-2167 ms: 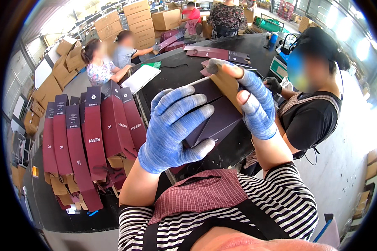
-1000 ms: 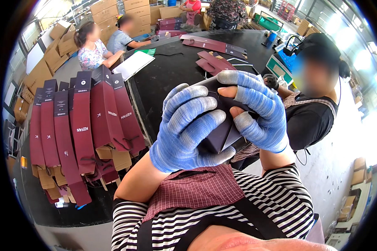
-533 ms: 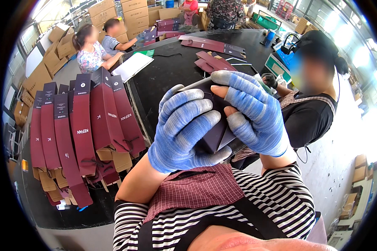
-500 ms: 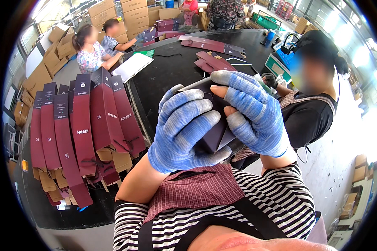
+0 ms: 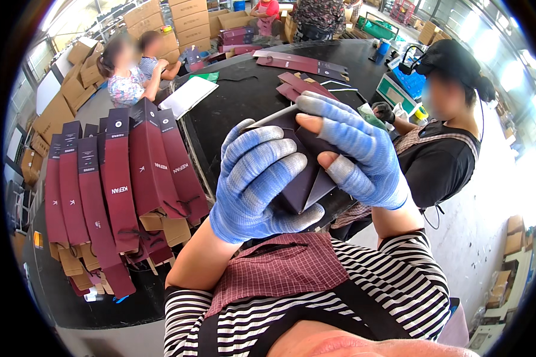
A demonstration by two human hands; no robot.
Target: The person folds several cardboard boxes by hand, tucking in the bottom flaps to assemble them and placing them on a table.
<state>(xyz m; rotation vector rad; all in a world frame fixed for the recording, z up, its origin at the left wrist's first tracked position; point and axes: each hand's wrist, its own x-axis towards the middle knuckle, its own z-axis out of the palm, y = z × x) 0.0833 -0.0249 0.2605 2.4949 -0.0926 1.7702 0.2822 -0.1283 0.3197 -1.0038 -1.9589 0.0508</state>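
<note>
Both gloved hands are closed on a dark purple folded box [image 5: 304,178] held up at the centre of the view. The left hand [image 5: 259,181] wraps it from 9 o'clock, the right hand [image 5: 354,152] from 3 o'clock. A row of flat maroon bags [image 5: 119,184] lies on the black table [image 5: 238,101] at 9 o'clock.

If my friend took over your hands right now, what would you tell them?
Left hand in a blue knit glove: grip wrapped over the front of the dark maroon folded card box.
Right hand, same glove: holding the box's far side, bare fingertips poking out.
Done: flat maroon card sleeves fanned on the black table to the left.
Left: this box is only partly folded, its bottom flap hanging open.
</note>
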